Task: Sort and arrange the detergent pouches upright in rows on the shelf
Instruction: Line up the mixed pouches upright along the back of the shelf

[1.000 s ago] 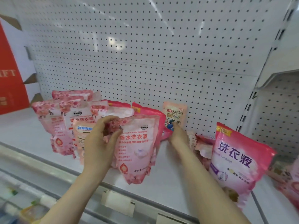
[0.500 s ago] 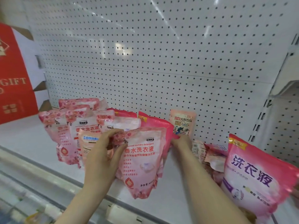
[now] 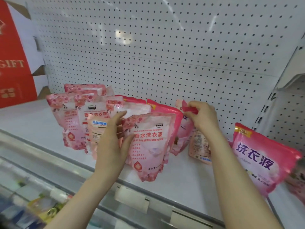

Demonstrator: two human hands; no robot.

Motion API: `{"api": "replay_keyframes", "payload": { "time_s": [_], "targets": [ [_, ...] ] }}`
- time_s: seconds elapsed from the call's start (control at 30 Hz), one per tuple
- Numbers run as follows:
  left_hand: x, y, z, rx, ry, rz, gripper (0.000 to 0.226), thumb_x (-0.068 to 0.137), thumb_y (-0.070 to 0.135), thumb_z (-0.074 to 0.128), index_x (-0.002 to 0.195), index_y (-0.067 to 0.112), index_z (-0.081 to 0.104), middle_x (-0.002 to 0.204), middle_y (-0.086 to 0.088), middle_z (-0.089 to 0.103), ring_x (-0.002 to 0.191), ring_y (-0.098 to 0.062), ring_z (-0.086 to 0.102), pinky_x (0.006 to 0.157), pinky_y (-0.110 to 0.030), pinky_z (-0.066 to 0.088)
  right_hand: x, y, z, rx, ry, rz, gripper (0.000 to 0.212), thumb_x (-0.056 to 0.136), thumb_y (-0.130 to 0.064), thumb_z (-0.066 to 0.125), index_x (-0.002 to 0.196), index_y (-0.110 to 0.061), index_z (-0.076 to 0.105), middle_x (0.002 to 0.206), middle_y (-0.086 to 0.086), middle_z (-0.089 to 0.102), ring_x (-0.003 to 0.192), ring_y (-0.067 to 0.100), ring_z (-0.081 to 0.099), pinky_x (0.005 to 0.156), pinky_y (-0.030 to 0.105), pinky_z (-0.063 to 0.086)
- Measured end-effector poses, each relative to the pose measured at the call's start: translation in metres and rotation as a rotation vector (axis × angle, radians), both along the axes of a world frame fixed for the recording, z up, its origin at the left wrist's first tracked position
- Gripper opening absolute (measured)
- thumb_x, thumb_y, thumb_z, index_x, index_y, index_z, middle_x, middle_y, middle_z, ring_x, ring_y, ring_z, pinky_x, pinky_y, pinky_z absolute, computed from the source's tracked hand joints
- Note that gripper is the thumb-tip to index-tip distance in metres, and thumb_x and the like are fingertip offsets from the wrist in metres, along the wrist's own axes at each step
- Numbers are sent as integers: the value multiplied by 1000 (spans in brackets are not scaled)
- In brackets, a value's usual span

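Head view: the right hand [image 3: 203,119] has a pinching grip on the top corner of a deep-pink pouch [image 3: 178,119] at 1 o'clock. The left hand [image 3: 110,141] clasps the floral pouch [image 3: 148,146] at mid-shelf [image 3: 181,179]. Sorting looks midway. The next move probably calls for lifting the deep-pink pouch clear and standing it upright.

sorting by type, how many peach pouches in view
3 peach pouches: one behind the left hand, one below the right hand, one at the back left of it; others may be hidden.
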State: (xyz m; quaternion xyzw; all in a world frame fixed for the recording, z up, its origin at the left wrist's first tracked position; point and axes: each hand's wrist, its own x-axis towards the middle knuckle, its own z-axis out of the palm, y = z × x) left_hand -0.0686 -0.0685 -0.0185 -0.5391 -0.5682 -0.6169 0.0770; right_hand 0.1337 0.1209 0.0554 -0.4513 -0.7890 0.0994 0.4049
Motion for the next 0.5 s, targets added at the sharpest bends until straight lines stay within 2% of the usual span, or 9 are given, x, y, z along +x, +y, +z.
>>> {"api": "replay_keyframes", "payload": {
  "time_s": [0.07,0.13,0.23,0.3,0.37,0.43,0.5],
  "targets": [
    [0,1,1,-9,2,-3,66,86,10,71,134,40,39,115,23,56,100,4,60,84,-19,52,4,-3,2,-1,-33,0,8,85,-19,75,89,-26,74,85,-9,71,86,16,67,82,35,54],
    [0,3,1,-15,17,-1,64,87,9,70,135,38,40,118,11,59,99,-1,61,85,-27,54,10,-6,4,-64,45,10,8,83,-25,77,90,-26,72,86,-11,72,84,11,67,80,34,54],
    [1,4,0,-22,26,-33,59,89,9,66,137,33,41,125,10,55,104,-12,62,87,-34,55,14,-11,2,-151,193,-14,18,88,-42,69,95,-26,69,96,-12,70,84,5,63,75,28,49],
    [2,4,1,-22,39,-45,56,90,9,65,137,30,42,126,9,54,106,-16,61,89,-37,54,14,-13,0,-152,239,-116,19,95,-40,60,93,-24,70,98,-5,72,81,12,64,74,28,47],
    [3,3,2,-25,43,-44,56,90,10,65,136,30,42,126,6,56,107,-17,60,91,-39,53,12,-13,2,-189,341,-215,27,98,-33,58,88,-13,74,92,5,74,81,20,68,73,34,54],
    [3,3,3,-21,37,-49,56,89,9,65,135,30,42,124,3,58,106,-18,60,91,-40,53,9,-12,7,-210,389,-268,33,98,-30,57,86,-4,73,82,8,72,75,27,68,71,35,53],
    [2,3,2,-17,28,-58,56,89,8,66,135,30,43,123,3,58,105,-19,60,91,-39,52,5,-13,9,-153,378,-267,36,99,-30,56,77,-5,69,70,4,65,63,20,58,64,33,48]
  ]
}}
